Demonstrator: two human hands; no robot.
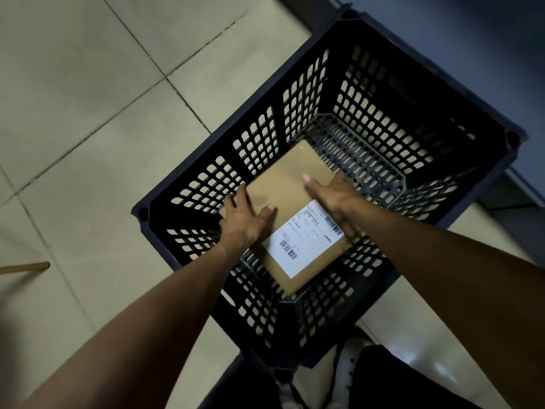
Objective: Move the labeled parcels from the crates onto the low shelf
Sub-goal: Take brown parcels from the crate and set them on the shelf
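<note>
Both hands hold one brown parcel (290, 184) inside the black crate (383, 93). The left hand (244, 219) grips the parcel's left edge, with the thumb (269, 209) lying across the top face and the fingers curled over the side. The right hand (333, 196) grips the opposite edge in the same way, with its thumb (307, 180) flat on top and its fingers wrapped round the right side, mostly hidden. The parcel sits low in the middle of the crate, lying diagonally to its walls. Whether it rests on the crate's bottom or hangs just above it cannot be told. A white label (306, 237) with barcodes covers the end of the parcel nearest the person; its print is too small to read.

The crate has slotted walls and a slotted bottom, and it stands on a pale tiled floor (88, 113). Left of the crate, well apart from it, the end of a wooden stick (26, 267) lies on the tiles. Just on the near side of the crate, a white shoe (343, 367) and a dark trouser leg (398, 379) show. Beyond the crate's far corner lies a dark surface, too dim to identify.
</note>
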